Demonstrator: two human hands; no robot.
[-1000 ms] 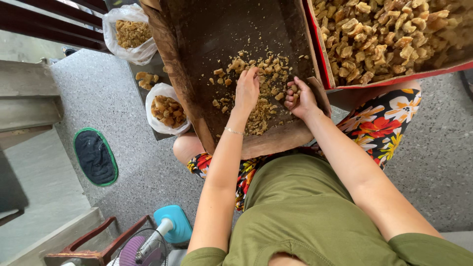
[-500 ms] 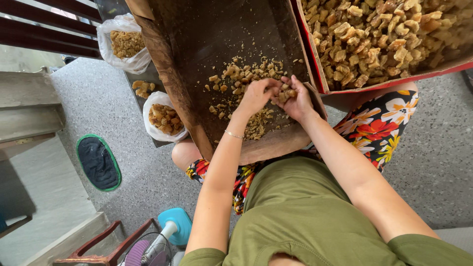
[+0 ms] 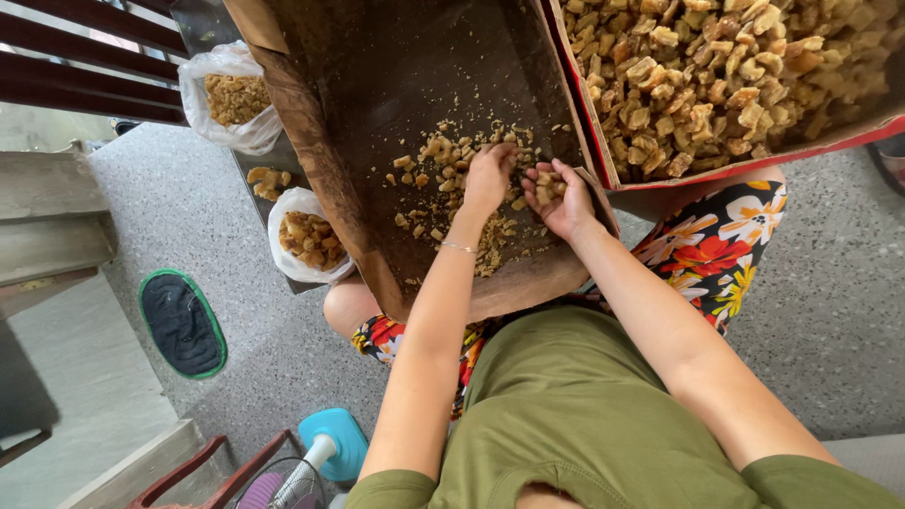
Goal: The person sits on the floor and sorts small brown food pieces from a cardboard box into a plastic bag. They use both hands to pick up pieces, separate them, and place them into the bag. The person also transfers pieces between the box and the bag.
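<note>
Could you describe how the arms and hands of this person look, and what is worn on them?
Both arms are bare from the short olive-green sleeves down. The left hand has a thin bracelet at the wrist. The right hand shows no ring, watch or glove. The sleeves belong to a plain green shirt without visible markings.

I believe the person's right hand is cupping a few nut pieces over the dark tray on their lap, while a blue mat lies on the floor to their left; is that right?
Nearly right. The head view shows the right hand cupping nut pieces over the dark tray, but the mat on the floor is dark with a green border, not blue.
</note>
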